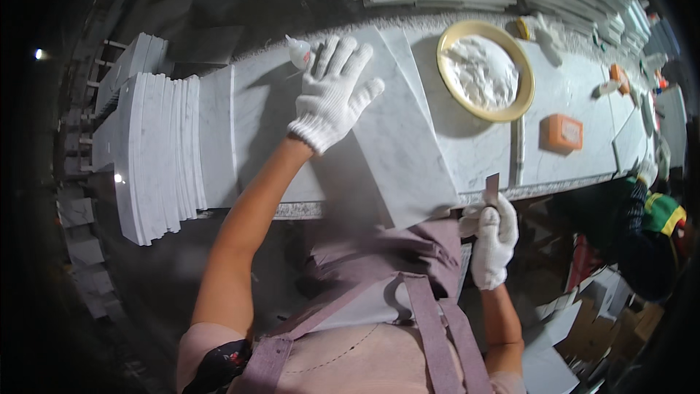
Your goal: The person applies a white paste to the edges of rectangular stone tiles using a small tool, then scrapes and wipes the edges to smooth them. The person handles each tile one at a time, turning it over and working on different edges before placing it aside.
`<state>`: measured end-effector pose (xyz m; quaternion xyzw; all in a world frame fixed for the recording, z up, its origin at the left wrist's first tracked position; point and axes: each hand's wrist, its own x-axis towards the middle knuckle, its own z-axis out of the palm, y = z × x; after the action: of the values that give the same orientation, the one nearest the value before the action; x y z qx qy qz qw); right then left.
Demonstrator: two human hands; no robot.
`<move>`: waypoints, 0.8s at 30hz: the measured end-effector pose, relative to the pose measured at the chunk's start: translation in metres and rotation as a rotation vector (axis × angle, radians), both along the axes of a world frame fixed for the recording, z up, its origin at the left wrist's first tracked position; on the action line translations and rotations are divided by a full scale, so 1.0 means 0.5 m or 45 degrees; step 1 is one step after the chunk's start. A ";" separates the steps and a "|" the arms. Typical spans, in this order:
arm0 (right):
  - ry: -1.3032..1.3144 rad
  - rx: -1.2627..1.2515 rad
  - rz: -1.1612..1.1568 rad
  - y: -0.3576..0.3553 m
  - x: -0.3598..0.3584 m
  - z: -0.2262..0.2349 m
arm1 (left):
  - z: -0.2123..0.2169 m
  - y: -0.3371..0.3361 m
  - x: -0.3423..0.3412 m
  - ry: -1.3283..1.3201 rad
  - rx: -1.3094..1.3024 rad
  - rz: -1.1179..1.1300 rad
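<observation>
- Currently the left hand, in a white knit glove, lies flat and spread on a white grey-veined marble tile; it presses down and grasps nothing.
- That tile rests tilted on the long marble workbench, its near corner jutting over the bench edge toward 6 o'clock.
- At the overhanging corner, at about 4 o'clock from the left hand, the gloved right hand is curled closed round a small flat scraper blade, its tip touching the tile's edge.
- Judging by this, the edge work looks under way, not finished; how much of the edge is done cannot be told.
- At 9 o'clock a stack of upright white marble tiles stands on the bench.
- Toward 2 o'clock sit a yellow-rimmed round bowl of white powder and an orange rectangular block.
- A small white squeeze bottle lies just beside the left fingertips.
</observation>
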<state>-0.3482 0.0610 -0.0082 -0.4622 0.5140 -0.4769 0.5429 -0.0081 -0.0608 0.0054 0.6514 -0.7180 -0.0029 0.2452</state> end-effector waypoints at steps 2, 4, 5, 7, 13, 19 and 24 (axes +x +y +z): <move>0.009 0.142 -0.050 0.022 -0.039 0.000 | -0.023 -0.006 -0.005 -0.280 -0.109 -0.160; -0.049 0.304 -0.097 0.039 -0.060 0.003 | -0.033 -0.007 -0.016 -0.385 -0.167 -0.239; -0.138 0.307 -0.131 0.040 -0.058 -0.001 | -0.035 -0.009 -0.021 -0.373 -0.157 -0.268; -0.388 0.223 -0.166 0.037 -0.048 -0.003 | -0.039 -0.017 -0.027 -0.300 -0.183 -0.304; -0.190 0.361 0.012 0.004 -0.010 0.022 | -0.034 -0.053 -0.021 -0.463 -0.120 -0.509; -0.620 0.413 -0.055 0.012 -0.005 0.035 | 0.029 0.142 -0.145 -0.274 0.300 -0.921; -0.406 0.292 -0.276 0.028 -0.002 -0.003 | 0.022 0.261 -0.160 0.454 0.112 -0.978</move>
<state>-0.3492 0.0752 -0.0099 -0.2583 0.5191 -0.5379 0.6119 -0.0879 0.0699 0.0162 0.3358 -0.8541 -0.2372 0.3186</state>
